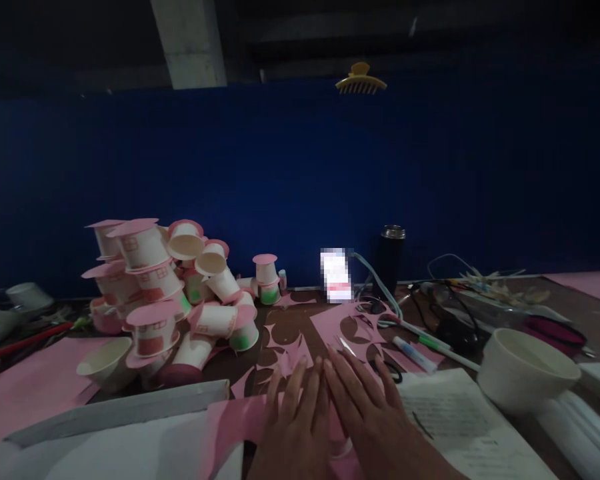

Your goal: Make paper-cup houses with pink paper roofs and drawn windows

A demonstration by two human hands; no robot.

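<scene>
My left hand and my right hand lie side by side, palms down, fingers stretched flat on a pink paper sheet at the table's near edge. Neither hand holds anything. Just beyond the fingertips lie pink paper offcuts with round holes cut out and a pair of scissors. A glue stick or marker lies to the right of the scissors.
A heap of paper cups with pink lids stands at left. An empty paper bowl sits at right, beside a printed sheet. A dark flask, cables and a blue partition wall are behind. A white box edge is near left.
</scene>
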